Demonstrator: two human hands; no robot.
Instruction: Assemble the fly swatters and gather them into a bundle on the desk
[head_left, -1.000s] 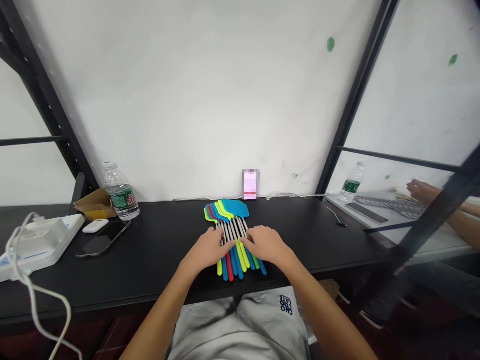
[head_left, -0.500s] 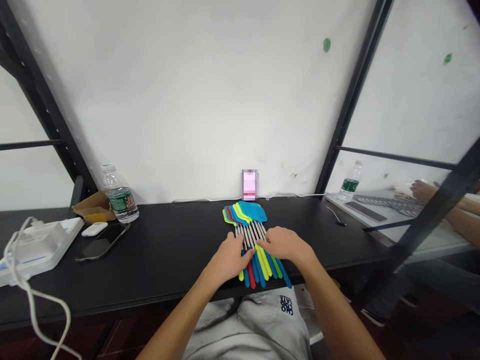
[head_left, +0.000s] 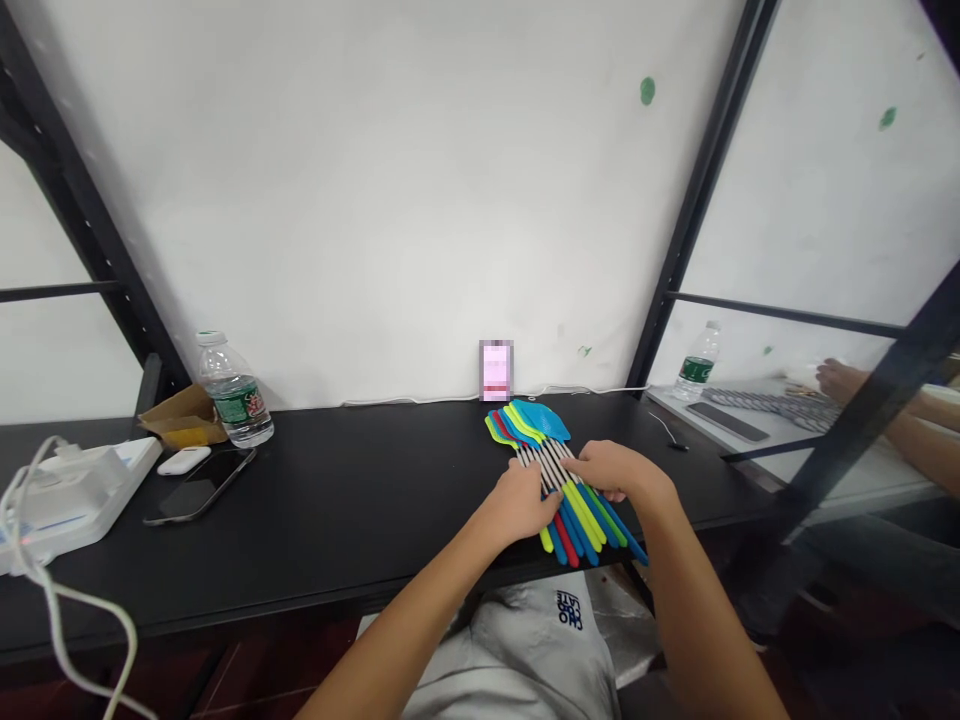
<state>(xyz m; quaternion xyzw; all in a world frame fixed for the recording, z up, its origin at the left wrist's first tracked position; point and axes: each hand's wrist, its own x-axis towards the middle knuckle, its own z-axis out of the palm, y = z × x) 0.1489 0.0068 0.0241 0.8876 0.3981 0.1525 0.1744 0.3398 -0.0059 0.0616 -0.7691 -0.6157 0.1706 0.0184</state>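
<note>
swatter bundle (head_left: 559, 478) farther right, under both hands

Bright, even room light with wide-lens bending at the edges.

The large white wall panel (head_left: 390, 200) takes the light flatly and throws it back, fading to a soft grey in its upper left corner. Below it, the matte black tabletop (head_left: 337, 500) shows only a faint sheen and weak shadows, the softest of them under the fanned bundle of blue, green and red plastic fly swatters (head_left: 559, 470). The black metal shelf posts (head_left: 690, 230) flanking the panel lean and splay outward, warped by the lens. Right of the panel, a co-worker's hand (head_left: 844, 380) looks slightly smeared. A small pink patch (head_left: 496, 370) at the panel's foot is pixelated.
</note>
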